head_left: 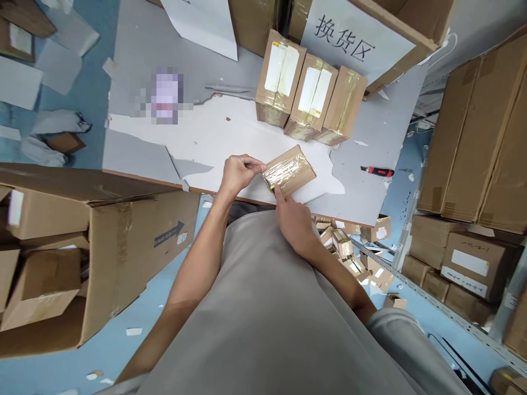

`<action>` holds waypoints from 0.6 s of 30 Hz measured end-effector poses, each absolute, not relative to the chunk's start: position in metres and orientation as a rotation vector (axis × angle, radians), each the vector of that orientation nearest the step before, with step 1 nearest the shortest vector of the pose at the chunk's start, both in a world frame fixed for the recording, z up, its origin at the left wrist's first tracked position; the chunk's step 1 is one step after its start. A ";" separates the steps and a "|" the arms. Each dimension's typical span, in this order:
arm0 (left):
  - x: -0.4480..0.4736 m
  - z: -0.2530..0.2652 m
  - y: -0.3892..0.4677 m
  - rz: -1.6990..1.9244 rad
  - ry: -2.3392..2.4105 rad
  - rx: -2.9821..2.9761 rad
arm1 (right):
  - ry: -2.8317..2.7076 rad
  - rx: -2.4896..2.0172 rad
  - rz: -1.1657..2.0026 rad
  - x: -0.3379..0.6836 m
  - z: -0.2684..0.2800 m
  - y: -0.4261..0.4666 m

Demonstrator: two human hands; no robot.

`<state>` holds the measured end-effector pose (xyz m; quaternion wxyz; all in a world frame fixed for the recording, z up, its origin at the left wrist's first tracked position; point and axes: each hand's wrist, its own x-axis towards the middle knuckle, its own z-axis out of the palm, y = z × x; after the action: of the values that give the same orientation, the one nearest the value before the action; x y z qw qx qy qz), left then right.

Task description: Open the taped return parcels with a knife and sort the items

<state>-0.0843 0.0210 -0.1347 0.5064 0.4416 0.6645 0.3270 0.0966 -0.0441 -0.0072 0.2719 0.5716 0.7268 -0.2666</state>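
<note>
A small cardboard box point(290, 171), its top covered in shiny packing tape, sits tilted at the table's front edge. My left hand point(242, 173) is closed in a pinch at the box's left corner; whether it grips the cardboard or a bit of tape there is too small to tell. From the near side, my right hand point(295, 222) reaches the box with its index finger extended onto the lower left edge, by a small yellow and black spot. Its other fingers are curled against the near side and partly hidden.
Three taped boxes point(310, 90) stand behind, before a larger carton with a Chinese sign point(354, 41). A red and black utility knife point(377, 171) lies to the right on the grey table point(370, 200). An open carton point(140, 241) of boxes is left; shelved cartons point(465, 137) stand right.
</note>
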 end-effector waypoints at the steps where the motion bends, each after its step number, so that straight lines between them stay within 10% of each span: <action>1: -0.083 -0.134 0.020 0.786 1.607 1.080 | 1.946 1.536 -0.716 0.099 -0.007 -0.047; 18: -0.065 -0.138 -0.033 0.871 1.565 1.246 | 2.040 2.174 -0.613 0.188 -0.031 -0.014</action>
<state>-0.0645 -0.0330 -0.1380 0.4616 0.5066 0.6363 0.3542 0.1883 -0.0143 -0.0309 0.0489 0.7134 0.6694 -0.2012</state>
